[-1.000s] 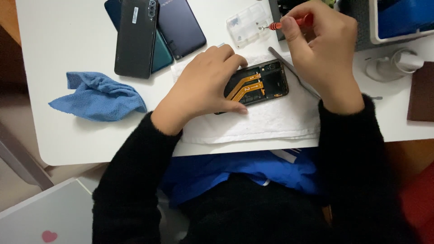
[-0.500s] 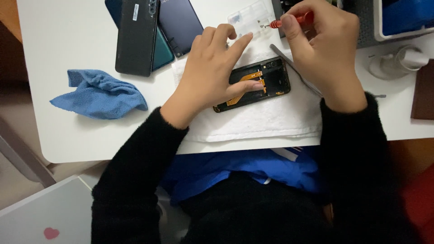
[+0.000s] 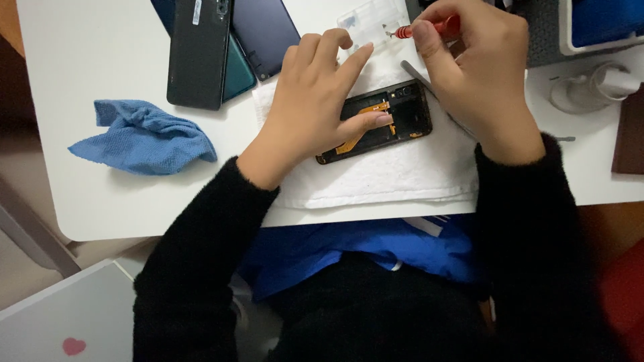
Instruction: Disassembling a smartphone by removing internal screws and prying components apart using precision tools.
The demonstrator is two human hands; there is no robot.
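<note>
Nearest the person, a white folded towel (image 3: pixel 376 175) lay at the table's front edge, and on it rested the opened black phone with orange flex cables showing (image 3: pixel 396 119). The left hand (image 3: pixel 315 110) lay flat over the phone's left half, fingers loosely spread, thumb touching the orange cable. To the left sat a crumpled blue cloth (image 3: pixel 144 137). Farther back, the right hand (image 3: pixel 479 74) pinched a red-handled screwdriver (image 3: pixel 429 28) over a clear plastic parts tray (image 3: pixel 369 20). Dark phone back covers (image 3: pixel 228 43) lay beyond.
</note>
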